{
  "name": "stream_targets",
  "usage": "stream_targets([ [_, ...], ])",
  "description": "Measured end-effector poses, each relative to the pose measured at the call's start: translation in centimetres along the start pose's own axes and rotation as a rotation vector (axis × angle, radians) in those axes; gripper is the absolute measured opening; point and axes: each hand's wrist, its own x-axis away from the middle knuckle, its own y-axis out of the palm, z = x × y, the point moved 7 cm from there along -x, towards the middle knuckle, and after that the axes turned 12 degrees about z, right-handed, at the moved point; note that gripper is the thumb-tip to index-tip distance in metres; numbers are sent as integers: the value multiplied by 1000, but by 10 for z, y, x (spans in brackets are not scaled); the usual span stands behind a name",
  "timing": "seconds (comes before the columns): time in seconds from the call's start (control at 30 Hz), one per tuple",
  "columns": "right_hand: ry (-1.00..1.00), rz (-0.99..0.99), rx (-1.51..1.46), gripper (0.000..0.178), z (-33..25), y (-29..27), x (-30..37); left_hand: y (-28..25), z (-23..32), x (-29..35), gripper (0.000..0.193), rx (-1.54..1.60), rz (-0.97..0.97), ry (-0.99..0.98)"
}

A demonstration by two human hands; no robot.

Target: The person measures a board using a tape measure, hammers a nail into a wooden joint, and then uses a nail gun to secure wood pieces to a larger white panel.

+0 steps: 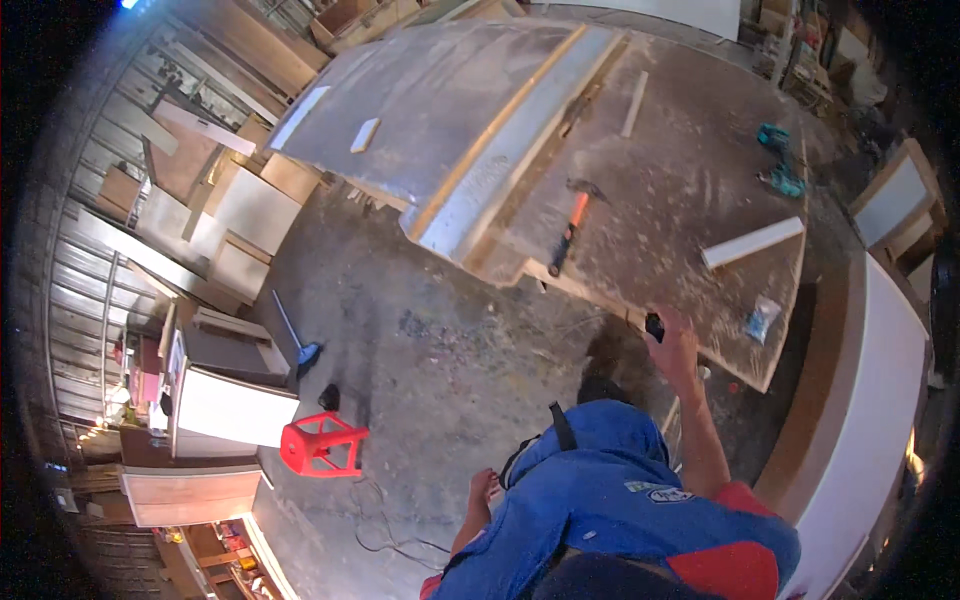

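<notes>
Two hands show below the dusty desk. The right hand is raised at the near edge of the desk, its fingers closed around a small black object that sticks up just above the knuckles. The left hand hangs low, well away from the desk and over the concrete floor; whether its fingers are open or closed cannot be told. On the desk, up and left of the right hand, lies a hammer with an orange and black handle. A white strip of board rests toward the far right side of the desk, with a teal power tool beyond it. Far to the left of the desk, a red stool stands on the floor.
</notes>
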Motion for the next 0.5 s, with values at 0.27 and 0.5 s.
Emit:
stream_targets([
  [0.27,18,-97,207,51,5,118,-176,-29,176,-22,43,296,150,-63],
  [0.5,-101,146,-24,22,-84,121,-193,-78,382,-126,46,416,166,180],
])
